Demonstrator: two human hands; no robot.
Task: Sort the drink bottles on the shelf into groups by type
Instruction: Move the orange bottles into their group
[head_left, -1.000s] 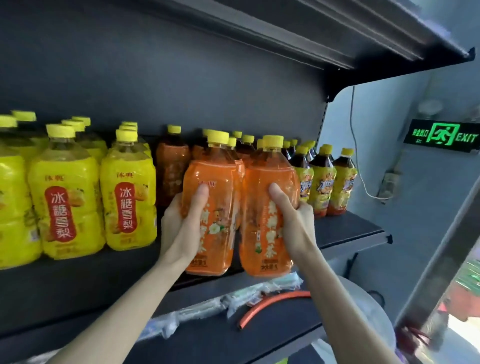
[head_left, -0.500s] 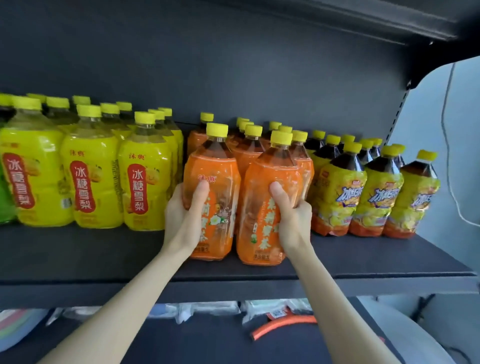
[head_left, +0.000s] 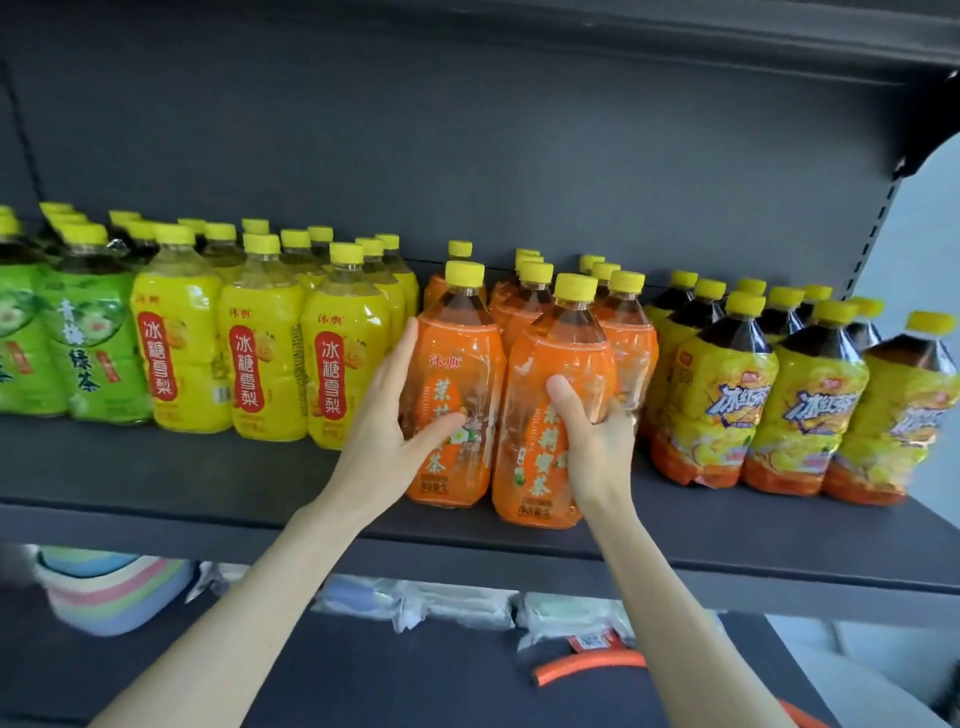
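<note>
1. Your left hand (head_left: 392, 421) grips the left orange bottle (head_left: 460, 364). The fingers lie close together up its left side and the thumb crosses the front of the label.
2. Your right hand (head_left: 595, 447) grips the right orange bottle (head_left: 558, 338). The thumb points up the front of the label and the fingers curl round the right side, where they are mostly hidden.
3. Both bottles stand upright near the front edge of the shelf (head_left: 156, 478), touching or nearly touching each other. Both have yellow caps.
4. More orange bottles (head_left: 626, 332) stand in rows directly behind the two you hold.
5. To the left, just beside your left hand, stands a block of yellow bottles with red labels (head_left: 260, 364). Further left are green tea bottles (head_left: 83, 358), at the frame's edge.
6. To the right stands a group of dark tea bottles with yellow wrappers (head_left: 727, 395), just beside your right hand's bottle.
7. On the lower shelf you have an orange hose (head_left: 587, 670), some clear plastic packets (head_left: 415, 608) and a stack of pastel-coloured items (head_left: 114, 592), blurred at the left.
</note>
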